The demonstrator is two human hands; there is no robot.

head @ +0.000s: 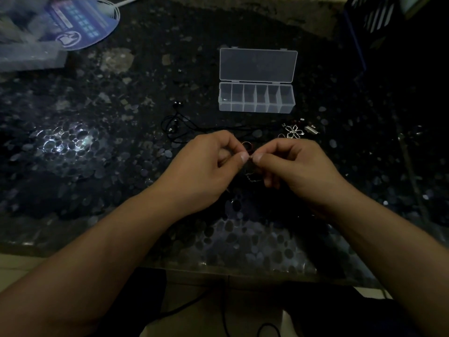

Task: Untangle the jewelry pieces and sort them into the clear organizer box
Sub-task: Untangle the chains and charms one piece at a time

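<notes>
Pretty dim on my feed, but here's what I've got. Far left at the back there's a blue round hand fan point(82, 23) lying on the dark pebble-pattern tabletop point(73, 147). Moving right, a thin black cord necklace point(177, 125) is sprawled in loops, just behind my left hand point(206, 171). That grip is pinched, thumb and forefinger, on a tiny bit of a silver chain point(254, 177). The right hand point(298, 171) pinches the same piece, thumbs nearly touching, and the chain's loose end dangles between the two hands. A small ring point(246, 144) peeks out just past the fingertips. Behind them sits the clear organizer box point(257, 108), lid open and flat, six compartments in a row. Something small is in the leftmost one, can't tell what. Right of that, near the box's front corner, lies a silver flower pendant point(294, 131) with a few small charms beside it.
</notes>
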